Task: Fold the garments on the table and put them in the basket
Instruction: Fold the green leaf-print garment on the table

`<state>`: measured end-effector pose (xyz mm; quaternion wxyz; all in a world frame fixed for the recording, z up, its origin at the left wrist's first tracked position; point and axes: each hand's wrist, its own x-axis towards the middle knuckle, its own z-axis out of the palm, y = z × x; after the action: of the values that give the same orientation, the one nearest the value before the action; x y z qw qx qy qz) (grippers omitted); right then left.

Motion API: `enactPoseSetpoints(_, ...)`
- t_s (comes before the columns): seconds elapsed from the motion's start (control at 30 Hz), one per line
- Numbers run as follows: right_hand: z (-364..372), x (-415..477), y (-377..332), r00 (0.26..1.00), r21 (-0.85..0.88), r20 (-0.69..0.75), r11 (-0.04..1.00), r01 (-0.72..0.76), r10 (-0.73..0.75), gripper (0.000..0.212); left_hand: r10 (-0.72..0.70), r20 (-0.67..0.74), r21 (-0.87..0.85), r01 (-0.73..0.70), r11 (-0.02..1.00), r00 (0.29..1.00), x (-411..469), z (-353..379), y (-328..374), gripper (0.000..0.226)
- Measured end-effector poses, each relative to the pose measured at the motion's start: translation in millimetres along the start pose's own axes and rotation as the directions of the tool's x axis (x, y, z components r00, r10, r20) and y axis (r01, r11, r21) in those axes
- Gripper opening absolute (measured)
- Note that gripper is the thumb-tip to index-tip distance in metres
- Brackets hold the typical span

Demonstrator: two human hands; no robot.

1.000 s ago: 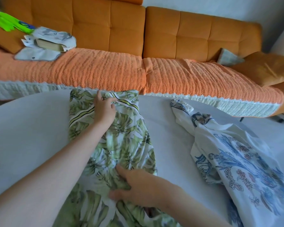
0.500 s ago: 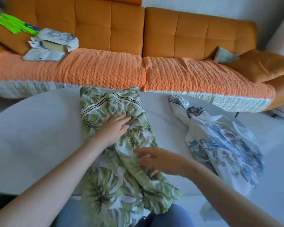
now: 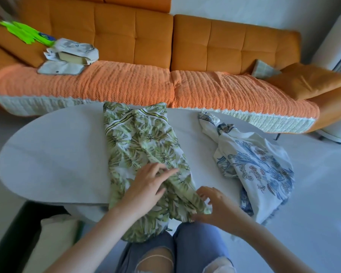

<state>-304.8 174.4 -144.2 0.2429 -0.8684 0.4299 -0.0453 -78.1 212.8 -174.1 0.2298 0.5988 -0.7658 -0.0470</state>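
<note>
So, your green leaf-print garment [image 3: 142, 142] lies as a long narrow band across the middle of the tabletop [image 3: 47, 154]. Its striped end sits at the far edge and its other end spills over the near edge onto your jeans [image 3: 197, 251]. It looks folded in lengthwise already, but judged from how it lies, the crosswise folds are not yet made. Your left hand [image 3: 146, 186] rests flat on the cloth close to the near edge, fingers straight and slightly spread, pressing it down. Your right hand [image 3: 215, 205] is at the band's right-hand border, just beside the near edge, with fingers curled and the thumb touching the cloth. Whether it actually pinches the fabric cannot be told. Toward the right end of the tabletop, well apart from the first piece, the blue-and-white floral garment [image 3: 260, 166] lies crumpled and partly knotted, draping over the edge and untouched. No basket is in view, so nothing can be counted as put away. By this reckoning you are early on, with one garment half folded and one waiting. Beyond the far edge stands the orange sofa [image 3: 205, 46].
</note>
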Motion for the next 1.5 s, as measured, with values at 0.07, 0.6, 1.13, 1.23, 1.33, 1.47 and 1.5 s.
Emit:
enactPoseSetpoints(0.07, 1.0, -0.5, -8.8, 0.992, 0.019, -0.124, 1.0, -0.006, 0.008, 0.025, 0.014, -0.017, 0.019, -0.014, 1.0, 1.0, 8.0, 0.3, 7.5, 0.056)
enactPoseSetpoints(0.6, 4.1, -18.6, -58.5, 0.996, 0.017, 0.044, 0.997, 0.077, -0.077, 0.027, -0.299, -0.207, -0.234, 0.249, 0.94, 0.932, -44.5, -6.2, 8.6, 0.045)
enactPoseSetpoints(1.13, 14.4, 19.3, -1.5, 0.936, 0.562, 0.196, 0.749, -0.352, 0.292, 0.02, -0.788, 0.286, -0.728, 0.658, 0.191, 0.546, -110.9, -6.8, 3.1, 0.063)
enactPoseSetpoints(1.23, 11.1, 17.4, -5.9, 0.959, 0.678, 0.151, 0.681, -0.277, 0.24, 0.032, -0.779, 0.341, -0.808, 0.588, 0.043, 0.525, -112.2, -6.4, 5.0, 0.03)
enactPoseSetpoints(1.33, 6.6, 14.4, -10.8, 0.97, 0.81, 0.103, 0.548, -0.21, 0.22, 0.032, -0.734, 0.41, -0.848, 0.522, -0.09, 0.541, -110.9, -6.8, 6.6, 0.016)
enactPoseSetpoints(1.47, 4.6, 10.3, -23.1, 0.958, 0.786, 0.03, 0.585, -0.198, 0.284, 0.026, -0.737, 0.446, -0.874, 0.426, -0.235, 0.507, -104.0, -10.7, 15.3, 0.018)
enactPoseSetpoints(1.5, 5.9, 10.3, -27.6, 0.951, 0.734, -0.003, 0.647, -0.207, 0.308, 0.029, -0.74, 0.442, -0.874, 0.428, -0.229, 0.507, -102.1, -9.4, 17.3, 0.019)
